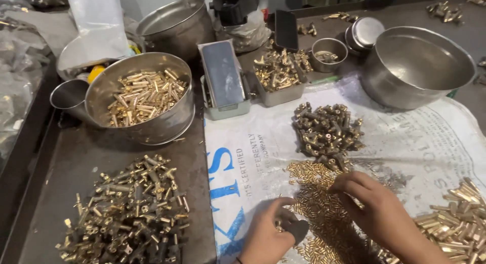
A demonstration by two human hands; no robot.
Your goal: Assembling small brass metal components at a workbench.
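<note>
Brass pins, small and bright, lie in a loose heap (319,203) on the white printed sack (263,137) spread over the bench, low in the view and right of centre. Right hand (377,206) rests on top of this heap, palm down, fingers together and curled, tips touching the pins. Left hand (268,231) sits just beside the heap's left edge, thumb and fingers pinched on a small dark fitting (296,228); whether a pin is in the pinch cannot be told.

Just above the heap, touching its upper edge, a pile of darker cross-shaped brass fittings (328,128). At the right edge of the sack, a pile of short brass tubes (458,218). Off the sack on the dark tabletop (76,157), at lower left, a large pile of T-shaped fittings (129,213).

Farther back: a steel bowl of brass tubes (142,97) with a steel scoop (68,94) against its left side; a rectangular tin with its lid lying on top (223,76); a tray of brass parts (281,71); a small steel cup (329,54); a big steel bowl (417,64) at right.
</note>
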